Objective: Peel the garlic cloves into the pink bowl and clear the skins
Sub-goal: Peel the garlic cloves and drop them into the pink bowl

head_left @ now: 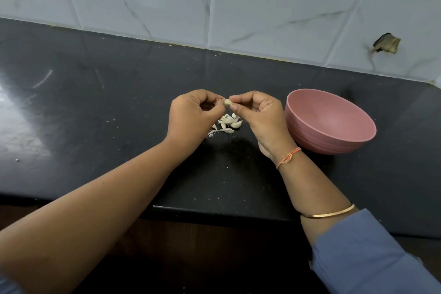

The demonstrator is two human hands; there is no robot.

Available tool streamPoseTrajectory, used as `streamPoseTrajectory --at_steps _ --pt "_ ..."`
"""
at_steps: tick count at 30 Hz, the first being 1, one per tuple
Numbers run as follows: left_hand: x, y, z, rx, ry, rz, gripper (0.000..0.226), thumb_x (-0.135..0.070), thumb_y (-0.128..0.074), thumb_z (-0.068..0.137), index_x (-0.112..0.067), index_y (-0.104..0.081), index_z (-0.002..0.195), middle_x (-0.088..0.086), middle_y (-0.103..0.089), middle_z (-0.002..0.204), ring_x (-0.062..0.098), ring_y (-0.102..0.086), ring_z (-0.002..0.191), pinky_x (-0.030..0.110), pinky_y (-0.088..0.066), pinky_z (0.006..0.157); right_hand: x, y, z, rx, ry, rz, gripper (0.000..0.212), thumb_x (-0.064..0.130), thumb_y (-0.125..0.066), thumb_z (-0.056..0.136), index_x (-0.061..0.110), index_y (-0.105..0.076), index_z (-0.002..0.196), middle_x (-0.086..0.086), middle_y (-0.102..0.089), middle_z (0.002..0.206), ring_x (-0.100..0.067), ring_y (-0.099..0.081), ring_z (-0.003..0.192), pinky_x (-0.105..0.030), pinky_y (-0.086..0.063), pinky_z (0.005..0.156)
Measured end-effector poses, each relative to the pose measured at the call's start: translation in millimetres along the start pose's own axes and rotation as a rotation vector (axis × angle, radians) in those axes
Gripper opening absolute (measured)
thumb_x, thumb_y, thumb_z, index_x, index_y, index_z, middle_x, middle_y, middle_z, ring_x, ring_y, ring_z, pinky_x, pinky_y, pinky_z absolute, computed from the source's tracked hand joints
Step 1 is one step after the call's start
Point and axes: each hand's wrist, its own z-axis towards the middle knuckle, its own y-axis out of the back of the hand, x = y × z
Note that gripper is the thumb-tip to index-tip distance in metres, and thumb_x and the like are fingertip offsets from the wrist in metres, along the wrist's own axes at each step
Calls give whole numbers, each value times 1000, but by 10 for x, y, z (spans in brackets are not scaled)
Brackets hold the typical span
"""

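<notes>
A small garlic clove (228,102) is held above the black counter, pinched from both sides. My left hand (191,117) grips its left end with curled fingers, and my right hand (259,113) pinches its right end between thumb and forefinger. Below the hands lies a little heap of garlic cloves and white skins (228,124) on the counter. The pink bowl (307,105) stands just right of my right hand; no cloves show in the part of its inside that I can see.
The black counter (95,102) runs back to a marble-patterned tiled wall (262,7) with a broken hole (386,44) at the right. The counter's front edge (214,210) lies under my forearms. Small white flecks dot the surface.
</notes>
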Motion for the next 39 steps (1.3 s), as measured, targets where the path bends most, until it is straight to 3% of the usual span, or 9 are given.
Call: streamPoseTrajectory --at_steps 5,10,15,21,27,30,32,35,39 --pt "-9 8 11 -13 17 -1 17 -14 -68 85 -27 -67 75 -18 -66 69 -5 -63 63 10 -50 60 25 -3 -12 13 -27 67 13 -6 -65 82 7 -68 86 -4 -69 81 -2 -63 71 -17 -49 69" --pt "6 16 28 -15 55 55 16 -15 -66 85 -26 -67 74 -17 -65 70 -5 -61 64 11 -52 60 41 7 -22 46 -103 187 9 0 -65 83 8 -68 86 -8 -69 84 -11 -62 76 -29 -51 78" --pt "14 0 32 -2 80 105 11 -15 -65 86 -21 -68 77 -18 -63 68 -11 -57 60 4 -45 57 70 -5 -28 65 -181 247 11 4 -58 89 13 -65 88 6 -65 80 -3 -57 73 -19 -47 65" --pt "16 1 31 13 127 113 10 -18 -64 86 -21 -69 78 -13 -64 67 -8 -56 57 6 -43 52 55 3 -2 45 -225 329 12 6 -55 91 15 -63 89 5 -62 87 -4 -54 79 -20 -46 68" --pt "15 2 23 16 93 95 23 -33 -65 87 -18 -71 69 -8 -61 55 0 -49 48 9 -38 48 43 0 -21 32 -163 214 10 3 -60 88 13 -63 89 1 -65 84 -5 -59 70 -19 -48 61" --pt "21 5 36 17 103 59 6 -22 -68 86 -21 -73 84 -16 -65 68 -8 -58 58 4 -40 54 23 3 -8 -3 -135 153 12 1 -61 87 13 -61 85 -4 -65 82 -7 -60 68 -23 -47 60" --pt "16 2 32 32 96 51 15 -12 -64 87 -23 -73 92 -18 -66 75 -9 -59 62 5 -43 55 7 1 -3 -10 -125 127 13 1 -61 88 13 -61 83 -4 -65 80 -9 -61 67 -23 -48 59" --pt "-21 5 16 65 97 -4 22 -10 -60 87 -28 -71 86 -13 -69 73 -2 -61 63 11 -49 57 -10 -1 3 -7 -115 97 11 2 -61 88 12 -64 85 -3 -68 80 -9 -62 67 -25 -50 59" --pt "-59 5 7 94 105 -104 10 -16 -65 87 -23 -73 87 -11 -70 74 -2 -64 67 13 -52 64 -24 4 10 -2 -108 80 11 2 -61 88 12 -65 86 -4 -69 81 -8 -64 69 -26 -51 63"
